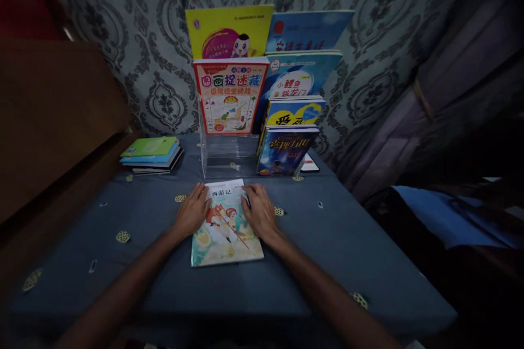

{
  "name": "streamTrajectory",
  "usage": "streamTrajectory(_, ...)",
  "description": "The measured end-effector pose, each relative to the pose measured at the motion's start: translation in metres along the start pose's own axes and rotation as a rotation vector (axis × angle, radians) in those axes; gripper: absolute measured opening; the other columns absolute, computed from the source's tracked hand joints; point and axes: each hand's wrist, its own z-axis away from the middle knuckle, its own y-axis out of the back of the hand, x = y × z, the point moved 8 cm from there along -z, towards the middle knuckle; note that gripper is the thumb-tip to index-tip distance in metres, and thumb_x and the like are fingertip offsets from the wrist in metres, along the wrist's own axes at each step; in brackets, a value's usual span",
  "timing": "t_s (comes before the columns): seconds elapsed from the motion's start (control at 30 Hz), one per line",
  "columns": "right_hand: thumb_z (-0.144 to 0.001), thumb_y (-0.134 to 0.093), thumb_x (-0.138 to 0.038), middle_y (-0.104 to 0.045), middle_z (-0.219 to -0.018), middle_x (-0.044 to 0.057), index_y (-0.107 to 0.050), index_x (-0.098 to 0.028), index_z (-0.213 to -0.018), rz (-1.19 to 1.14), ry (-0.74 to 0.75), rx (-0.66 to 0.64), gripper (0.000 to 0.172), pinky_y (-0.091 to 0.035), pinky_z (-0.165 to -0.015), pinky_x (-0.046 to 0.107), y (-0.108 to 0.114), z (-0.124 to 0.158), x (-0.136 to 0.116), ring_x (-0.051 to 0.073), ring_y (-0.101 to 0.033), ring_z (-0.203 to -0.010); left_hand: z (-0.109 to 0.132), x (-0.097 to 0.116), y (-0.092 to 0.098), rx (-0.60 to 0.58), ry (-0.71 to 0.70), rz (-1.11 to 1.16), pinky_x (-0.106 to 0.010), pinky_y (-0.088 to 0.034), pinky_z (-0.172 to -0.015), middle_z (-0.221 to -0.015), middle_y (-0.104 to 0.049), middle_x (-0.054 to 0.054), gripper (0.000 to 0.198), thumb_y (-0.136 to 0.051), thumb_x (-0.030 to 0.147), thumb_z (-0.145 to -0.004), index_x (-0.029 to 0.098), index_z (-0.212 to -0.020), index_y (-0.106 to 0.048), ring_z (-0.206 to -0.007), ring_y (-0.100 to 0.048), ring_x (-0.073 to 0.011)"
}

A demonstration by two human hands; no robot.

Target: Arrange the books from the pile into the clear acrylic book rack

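Observation:
A picture book (224, 229) with a white and pale green cover lies flat on the table, its title toward the far side. My left hand (193, 211) grips its upper left edge, the thumb reaching over the cover. At the upper right edge, my right hand (260, 210) holds the book in the same way. Beyond the hands stands a clear tiered book rack (229, 166). On it lean a red-bordered book (231, 97), a yellow-green book (229, 27), several blue books, and a dark blue book (285, 151) at the lower right.
A stack of books (151, 154) with a green one on top lies at the table's back left. A phone (309, 163) is partly hidden behind the rack's right side. A dark blue cloth (327, 262) covers the table. Patterned wallpaper and a curtain (403, 87) stand behind.

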Motion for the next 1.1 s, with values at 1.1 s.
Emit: streamTrajectory(1.1,-0.103,-0.027,-0.044,-0.039,-0.157,0.01,-0.044,-0.019,-0.149,-0.181,0.206,-0.328,0.055,-0.025,-0.122,0.049,-0.05,-0.031,0.041,0.023,-0.031,-0.148,0.004,0.006,0.002,-0.042,-0.102,-0.25,-0.05,-0.037,-0.114,-0.15,-0.048,-0.019,0.047,-0.037,0.026,-0.099,0.009,-0.14,-0.05,-0.143,-0.04,-0.03)
